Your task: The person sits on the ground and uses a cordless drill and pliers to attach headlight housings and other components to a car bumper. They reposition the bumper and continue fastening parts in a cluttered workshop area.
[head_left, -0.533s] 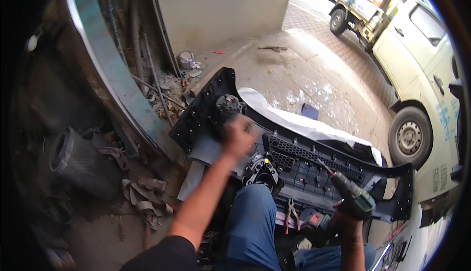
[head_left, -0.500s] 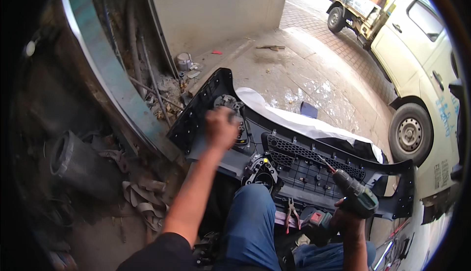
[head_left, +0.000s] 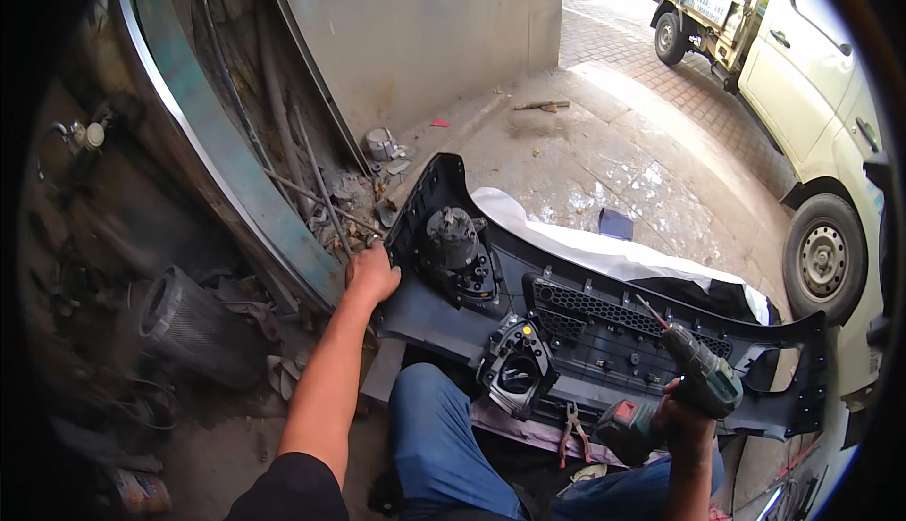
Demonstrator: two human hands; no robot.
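A long black car bumper (head_left: 604, 370) lies with its ribbed inner side up, across and beyond my knees. My left hand (head_left: 374, 276) is closed on its left edge; the fingertips are partly hidden. My right hand (head_left: 681, 417) grips a green and black cordless drill (head_left: 710, 379) by the handle, its long bit pointing up and left above the bumper. A black round-backed lamp unit (head_left: 455, 238) sits in the bumper's left part. Nearer my knee rests a second housing (head_left: 519, 365) with a round opening and a yellow dot.
Red-handled pliers (head_left: 573, 436) lie at the bumper's near edge. White sheeting (head_left: 566, 238) shows along its far side. A cylindrical mesh filter (head_left: 193, 318) stands among clutter on the left. A pale vehicle (head_left: 812, 96) is parked at right; a grey wall (head_left: 425, 40) rises behind.
My left hand has left the lamp unit and moved left to the bumper's edge. The view has shifted, and my left knee has moved left. The drill stays in my right hand.
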